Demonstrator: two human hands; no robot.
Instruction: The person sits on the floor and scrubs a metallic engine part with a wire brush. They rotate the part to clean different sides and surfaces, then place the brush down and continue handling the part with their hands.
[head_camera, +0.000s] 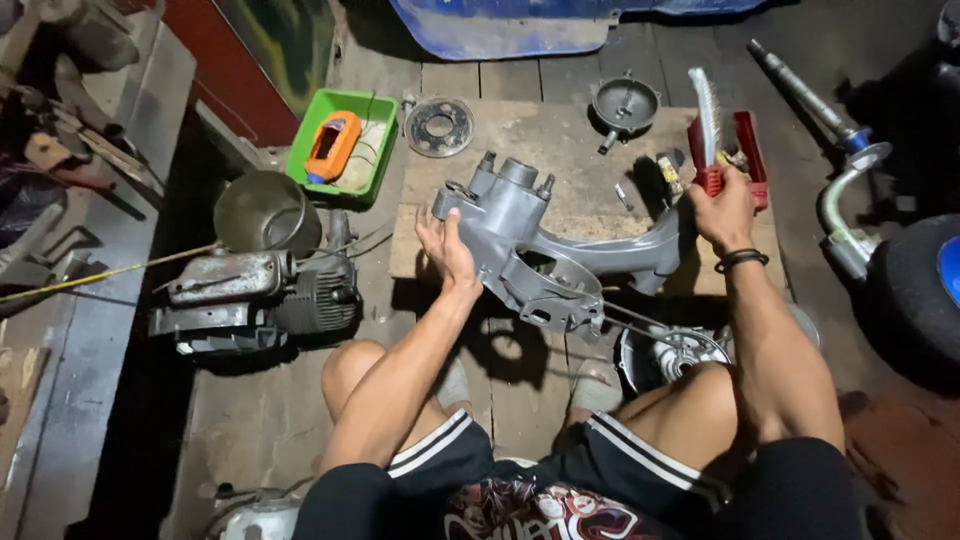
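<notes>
Resting left hand (447, 247) flat, fingers released, against grey cast-metal engine casing (545, 240) lying on worn wooden board (560, 135). Right hand (722, 208) clenched round red-handled wire brush (708, 130), bristles upward, just beside casing's right end. Green plastic tray (375, 165) upper left.

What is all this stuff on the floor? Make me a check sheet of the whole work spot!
Surface: bare wooden board lying on a plank floor.
Job's things: grey metal engine casing rests on the board; red-handled brush is held upright.
Clutter: green tray with an orange tool, metal bowl, old engine, round plate, grey cover.
Grippers: left hand rests flat on the casing; right hand grips the brush.
Cables: thin cable trails from the casing.
Surroundings: black tyre, blue panel.
</notes>
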